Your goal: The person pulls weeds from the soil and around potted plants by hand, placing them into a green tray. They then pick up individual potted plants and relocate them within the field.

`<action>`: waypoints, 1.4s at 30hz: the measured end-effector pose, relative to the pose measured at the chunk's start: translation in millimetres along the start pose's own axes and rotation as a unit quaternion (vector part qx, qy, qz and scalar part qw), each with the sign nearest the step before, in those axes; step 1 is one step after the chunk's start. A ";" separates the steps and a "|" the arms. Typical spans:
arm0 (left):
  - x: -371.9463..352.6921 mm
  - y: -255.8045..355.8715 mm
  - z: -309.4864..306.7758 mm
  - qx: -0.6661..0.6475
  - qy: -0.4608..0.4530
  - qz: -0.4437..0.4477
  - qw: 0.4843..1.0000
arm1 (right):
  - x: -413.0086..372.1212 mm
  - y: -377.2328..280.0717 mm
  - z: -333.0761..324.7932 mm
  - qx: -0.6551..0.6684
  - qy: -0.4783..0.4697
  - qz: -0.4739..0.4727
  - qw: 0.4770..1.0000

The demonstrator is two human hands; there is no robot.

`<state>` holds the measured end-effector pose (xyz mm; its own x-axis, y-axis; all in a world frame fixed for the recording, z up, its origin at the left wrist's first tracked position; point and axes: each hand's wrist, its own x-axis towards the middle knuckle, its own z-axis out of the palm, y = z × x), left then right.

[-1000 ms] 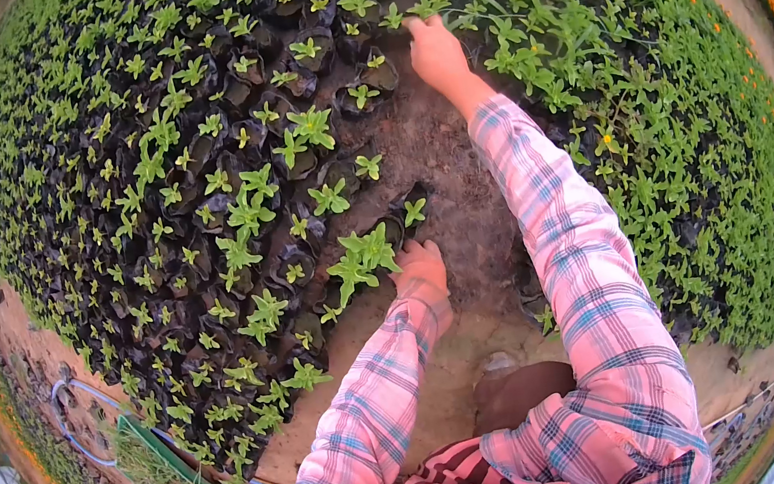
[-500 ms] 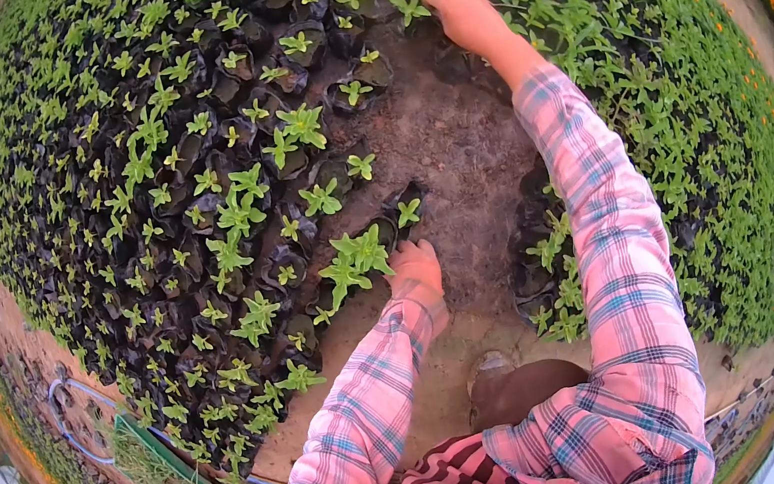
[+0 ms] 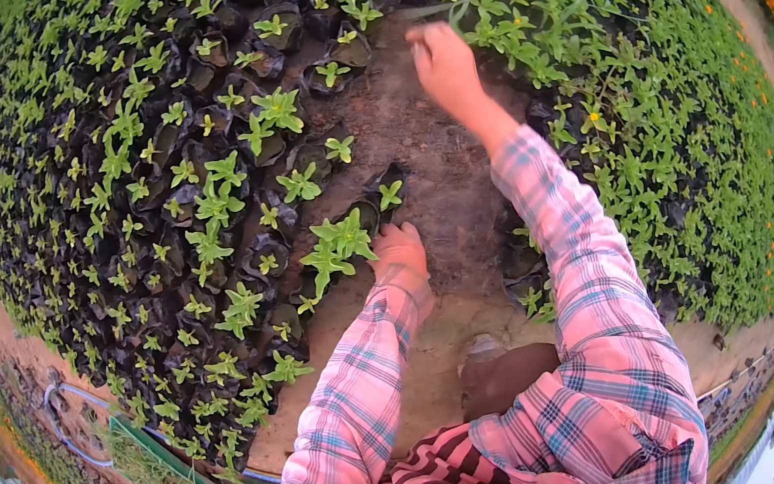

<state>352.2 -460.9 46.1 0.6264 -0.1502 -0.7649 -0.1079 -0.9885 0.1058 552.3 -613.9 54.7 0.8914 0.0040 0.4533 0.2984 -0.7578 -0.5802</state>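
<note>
I record the right hand (image 3: 445,65) pulled back from the taller green plants (image 3: 581,59) over bare brown soil (image 3: 424,155), fingers curled; left hand (image 3: 400,258) stays fingers-down against the black plastic seedling bag (image 3: 363,217) beside that soil, neither grip discernible

The right arm (image 3: 570,243) reaches far forward and is nearly straight. The right hand (image 3: 445,65) is palm down, its fingers (image 3: 421,42) bunched together. The left arm (image 3: 360,388) is bent. The left hand (image 3: 402,258) sits nearer the body, knuckles up, fingertips curled under and hidden.
</note>
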 end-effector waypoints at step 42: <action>8.8 2.8 26.2 0.001 0.106 -0.030 0.994 | -29.2 -33.7 -42.4 0.060 -0.353 -0.155 0.921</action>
<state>337.1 -464.5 23.0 0.7805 -0.0904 -0.6185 -0.0661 -0.9959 0.0620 501.8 -616.1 89.8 0.7440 0.6632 0.0821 0.5743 -0.5717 -0.5859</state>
